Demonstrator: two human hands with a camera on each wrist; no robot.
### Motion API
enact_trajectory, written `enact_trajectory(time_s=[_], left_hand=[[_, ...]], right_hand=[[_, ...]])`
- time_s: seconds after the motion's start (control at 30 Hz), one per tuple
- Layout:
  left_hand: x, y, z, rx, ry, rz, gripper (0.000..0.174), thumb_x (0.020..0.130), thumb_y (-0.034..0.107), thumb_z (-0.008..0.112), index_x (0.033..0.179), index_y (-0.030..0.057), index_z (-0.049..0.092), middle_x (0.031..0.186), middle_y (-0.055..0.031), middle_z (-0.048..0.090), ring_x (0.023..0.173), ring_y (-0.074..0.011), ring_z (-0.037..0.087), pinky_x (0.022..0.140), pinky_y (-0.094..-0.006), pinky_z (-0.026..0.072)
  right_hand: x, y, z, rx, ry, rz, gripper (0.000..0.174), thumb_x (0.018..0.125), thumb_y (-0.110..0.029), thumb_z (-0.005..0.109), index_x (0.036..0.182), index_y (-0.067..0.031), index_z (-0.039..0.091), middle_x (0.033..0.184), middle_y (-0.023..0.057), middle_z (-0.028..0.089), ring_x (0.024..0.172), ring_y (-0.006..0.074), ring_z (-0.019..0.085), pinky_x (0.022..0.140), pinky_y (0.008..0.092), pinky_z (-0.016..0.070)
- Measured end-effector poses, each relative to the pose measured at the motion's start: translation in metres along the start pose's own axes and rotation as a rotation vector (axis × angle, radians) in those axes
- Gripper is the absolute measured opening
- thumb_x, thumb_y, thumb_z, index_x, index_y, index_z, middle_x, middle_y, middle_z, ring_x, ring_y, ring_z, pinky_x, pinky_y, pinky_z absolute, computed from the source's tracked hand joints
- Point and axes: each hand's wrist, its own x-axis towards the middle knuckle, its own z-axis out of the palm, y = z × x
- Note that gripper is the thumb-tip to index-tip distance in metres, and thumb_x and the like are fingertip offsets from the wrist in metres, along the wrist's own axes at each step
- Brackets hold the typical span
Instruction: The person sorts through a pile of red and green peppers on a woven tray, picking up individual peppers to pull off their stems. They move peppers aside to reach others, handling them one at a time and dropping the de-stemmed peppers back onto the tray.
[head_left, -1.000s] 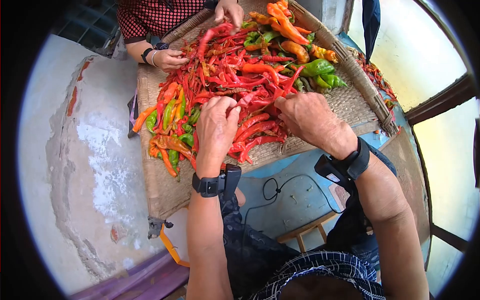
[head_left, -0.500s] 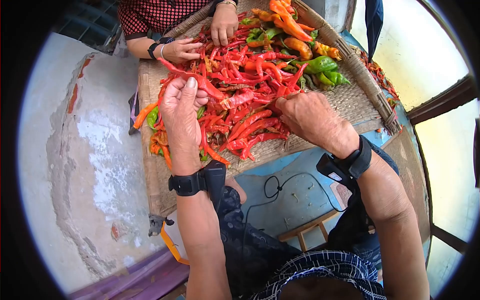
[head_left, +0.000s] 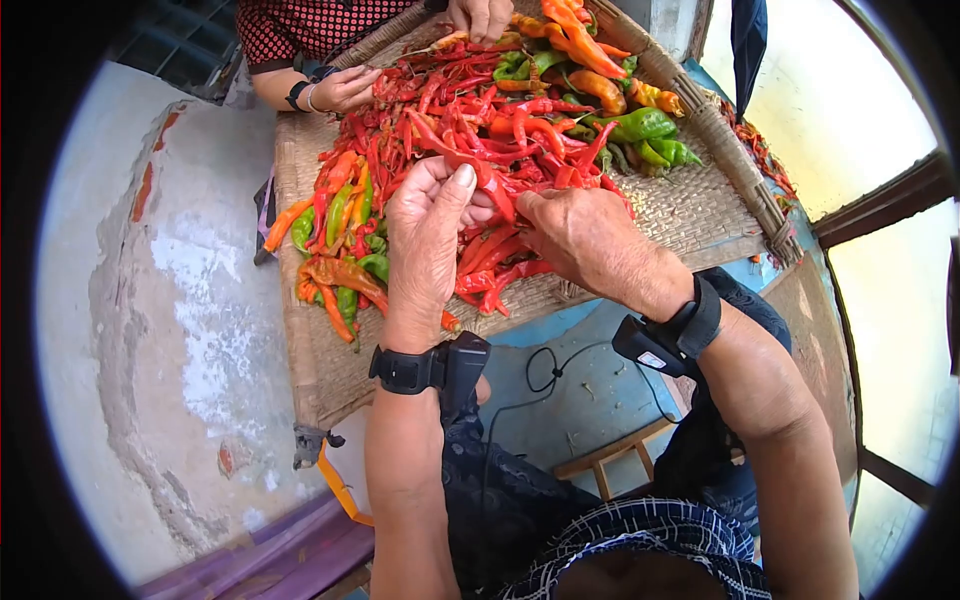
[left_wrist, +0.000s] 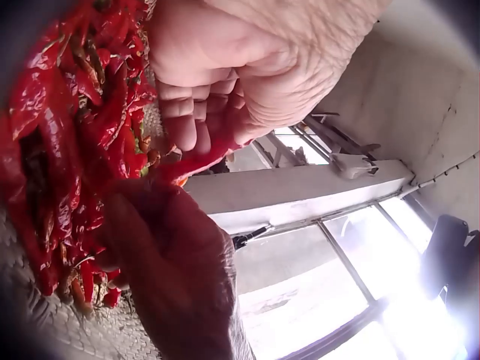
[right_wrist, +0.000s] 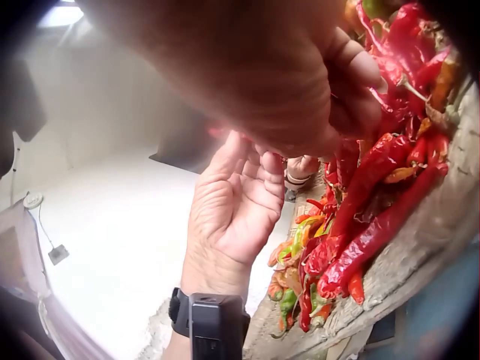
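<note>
My left hand holds a long red chili pepper between thumb and fingers, above the heap of red chilies. The right hand has its fingers curled at the pepper's near end and pinches it there. From the left wrist view, the held pepper runs from under the left thumb down to the right hand. In the right wrist view the left palm faces the camera, and the back of my right hand hides most of the pepper.
A woven tray bears the heap. Orange and green peppers lie at its left, larger green peppers at its far right. Another person's hands are at the far edge. A wooden stool and black cable are below.
My left hand went left with a red pepper, then came back right, where both hands now meet on a red pepper. The right hand shifted slightly left. The other person's hands moved over the heap.
</note>
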Motion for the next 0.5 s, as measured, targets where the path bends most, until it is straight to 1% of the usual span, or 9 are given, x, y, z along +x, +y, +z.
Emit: enact_trajectory(time_s=[0.07,0.13,0.17,0.3,0.33,0.4,0.43,0.47,0.5], left_hand=[[-0.001,-0.001,0.003,0.025,0.078,0.059,0.011,0.095,0.016,0.059,0.1,0.0055,0.057,0.087,-0.0028,0.063,0.073,-0.0089,0.061,0.067,-0.0229,0.053],[0.0,0.002,-0.003,-0.009,0.189,0.16,0.011,0.095,0.017,0.059,0.097,0.0068,0.056,0.083,-0.0011,0.062,0.069,-0.0075,0.059,0.061,-0.0208,0.0493],[0.0,0.007,-0.008,0.055,0.236,0.122,0.011,0.095,0.018,0.06,0.093,0.0081,0.055,0.078,0.0003,0.06,0.065,-0.0061,0.057,0.058,-0.0188,0.0456],[0.012,0.018,-0.029,0.21,0.238,0.084,0.012,0.094,0.019,0.062,0.091,0.0096,0.055,0.073,0.0028,0.058,0.061,-0.0044,0.054,0.057,-0.0168,0.0436],[0.018,0.02,-0.03,0.204,0.26,0.128,0.019,0.094,0.019,0.062,0.104,0.0056,0.053,0.089,-0.004,0.058,0.075,-0.0084,0.056,0.066,-0.02,0.0454],[0.026,0.024,-0.032,0.192,0.305,0.215,0.044,0.094,0.019,0.062,0.13,-0.0025,0.049,0.121,-0.0174,0.059,0.102,-0.0164,0.06,0.084,-0.0265,0.049],[0.025,0.028,-0.038,0.232,0.29,0.11,0.058,0.094,0.018,0.061,0.142,-0.0035,0.036,0.141,-0.0233,0.044,0.122,-0.0231,0.051,0.097,-0.0312,0.044],[0.024,0.025,-0.048,0.232,0.295,0.111,0.058,0.094,0.018,0.061,0.142,-0.0035,0.036,0.141,-0.0233,0.044,0.122,-0.0231,0.051,0.097,-0.0312,0.044],[0.022,0.017,-0.061,0.453,0.257,0.092,0.057,0.093,0.02,0.061,0.139,-0.0052,0.04,0.136,-0.0238,0.049,0.118,-0.0226,0.054,0.096,-0.0323,0.0447]], right_hand=[[0.0,0.0,0.001,-0.152,-0.048,-0.016,0.018,0.079,-0.012,0.063,0.093,-0.0016,0.058,0.072,0.0152,0.065,0.07,0.0318,0.067,0.057,0.0415,0.0534],[-0.002,0.003,0.005,-0.19,-0.085,-0.024,0.016,0.079,-0.011,0.062,0.091,-0.0016,0.058,0.071,0.0147,0.065,0.07,0.0313,0.068,0.057,0.0411,0.0535],[-0.003,0.005,0.006,-0.228,-0.122,-0.031,0.013,0.079,-0.01,0.061,0.089,-0.0016,0.058,0.071,0.0142,0.065,0.069,0.0309,0.068,0.057,0.0407,0.0535],[-0.006,0.004,-0.005,-0.239,-0.198,0.003,0.013,0.079,-0.01,0.062,0.089,-0.0021,0.059,0.074,0.0135,0.066,0.071,0.0313,0.068,0.058,0.0411,0.0539],[-0.007,0.005,-0.005,-0.213,-0.146,-0.007,0.014,0.079,-0.011,0.063,0.09,-0.0024,0.059,0.076,0.0135,0.066,0.071,0.0315,0.067,0.059,0.0416,0.0539],[-0.009,0.007,-0.006,-0.185,-0.094,-0.016,0.015,0.079,-0.011,0.063,0.091,-0.0028,0.059,0.079,0.0135,0.066,0.071,0.0317,0.067,0.059,0.042,0.054],[-0.007,0.008,-0.006,-0.174,-0.067,-0.015,0.016,0.079,-0.013,0.064,0.091,-0.0031,0.058,0.08,0.0138,0.066,0.071,0.0322,0.067,0.059,0.0427,0.0539],[-0.005,0.009,-0.006,-0.161,-0.041,-0.018,0.018,0.079,-0.014,0.065,0.091,-0.0034,0.058,0.082,0.0141,0.066,0.07,0.0328,0.067,0.059,0.0435,0.0537],[-0.003,0.008,-0.007,-0.157,-0.041,-0.024,0.018,0.079,-0.014,0.065,0.091,-0.0034,0.058,0.082,0.0141,0.066,0.07,0.0328,0.067,0.059,0.0435,0.0537]])
